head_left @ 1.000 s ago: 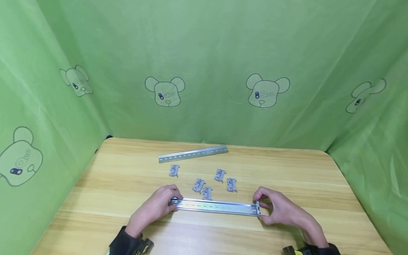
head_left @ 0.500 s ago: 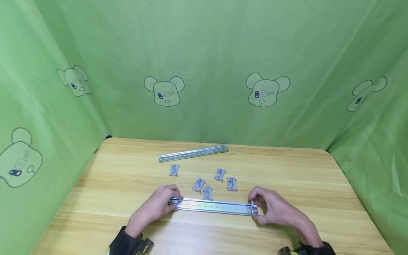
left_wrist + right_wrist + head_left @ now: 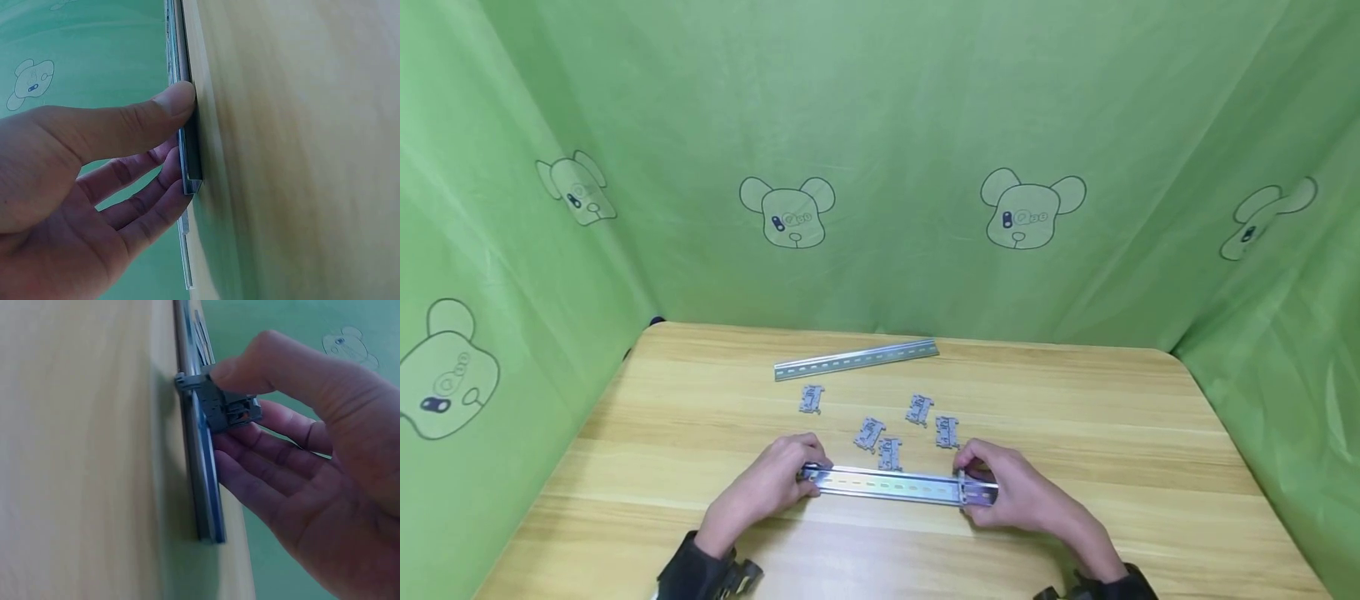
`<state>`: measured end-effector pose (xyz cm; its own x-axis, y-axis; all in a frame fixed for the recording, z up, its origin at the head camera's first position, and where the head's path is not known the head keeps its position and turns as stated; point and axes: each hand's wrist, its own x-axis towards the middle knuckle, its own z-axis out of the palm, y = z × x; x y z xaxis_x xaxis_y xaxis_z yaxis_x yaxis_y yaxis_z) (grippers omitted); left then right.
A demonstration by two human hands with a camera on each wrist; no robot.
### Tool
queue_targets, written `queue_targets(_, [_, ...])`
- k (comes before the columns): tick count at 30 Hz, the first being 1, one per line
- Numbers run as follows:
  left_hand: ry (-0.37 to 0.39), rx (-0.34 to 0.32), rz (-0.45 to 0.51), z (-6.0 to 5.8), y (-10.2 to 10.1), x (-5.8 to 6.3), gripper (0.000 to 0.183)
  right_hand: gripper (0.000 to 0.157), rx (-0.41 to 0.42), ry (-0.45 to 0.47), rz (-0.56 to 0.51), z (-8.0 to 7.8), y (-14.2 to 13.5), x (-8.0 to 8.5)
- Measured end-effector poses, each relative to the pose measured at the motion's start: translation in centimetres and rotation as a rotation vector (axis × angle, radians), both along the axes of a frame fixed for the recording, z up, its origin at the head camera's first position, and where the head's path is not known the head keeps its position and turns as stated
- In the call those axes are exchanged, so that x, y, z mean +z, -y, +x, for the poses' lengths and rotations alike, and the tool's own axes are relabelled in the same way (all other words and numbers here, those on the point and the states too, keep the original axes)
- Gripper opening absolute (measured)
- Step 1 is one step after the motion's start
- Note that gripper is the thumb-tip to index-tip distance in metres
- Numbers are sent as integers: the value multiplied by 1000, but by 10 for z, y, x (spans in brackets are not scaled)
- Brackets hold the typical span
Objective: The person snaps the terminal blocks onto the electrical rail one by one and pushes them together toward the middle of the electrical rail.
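A slotted metal DIN rail (image 3: pixel 887 485) lies crosswise near the front of the table. My left hand (image 3: pixel 775 477) grips its left end, thumb on the near edge and fingers on the far edge, as the left wrist view shows. Toward the rail's right end, my right hand (image 3: pixel 1011 490) pinches a grey terminal block (image 3: pixel 222 403) between thumb and fingers. The block stands upright across the rail, with a short length of rail reaching past it under the hand. In the right wrist view, the block's foot sits right at the rail's near edge.
Several grey terminal blocks (image 3: pixel 890 454) lie flat on the wooden table (image 3: pixel 700 417) beyond the rail. Farther back, a second slotted rail (image 3: pixel 856 360) rests at a slant. Green curtains (image 3: pixel 895 275) surround the table at the back and sides.
My right hand has moved left along the rail with the terminal block, from the rail's right end inward, uncovering that end. The left hand keeps its grip in place.
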<state>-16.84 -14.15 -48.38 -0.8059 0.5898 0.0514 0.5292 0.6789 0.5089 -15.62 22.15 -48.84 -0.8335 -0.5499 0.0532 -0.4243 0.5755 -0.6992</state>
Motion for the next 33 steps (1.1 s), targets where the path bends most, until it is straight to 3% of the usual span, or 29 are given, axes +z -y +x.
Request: queue_targets(33, [26,-20,11,0,2,-1,31,53,8,-110,-46,5,55,-7])
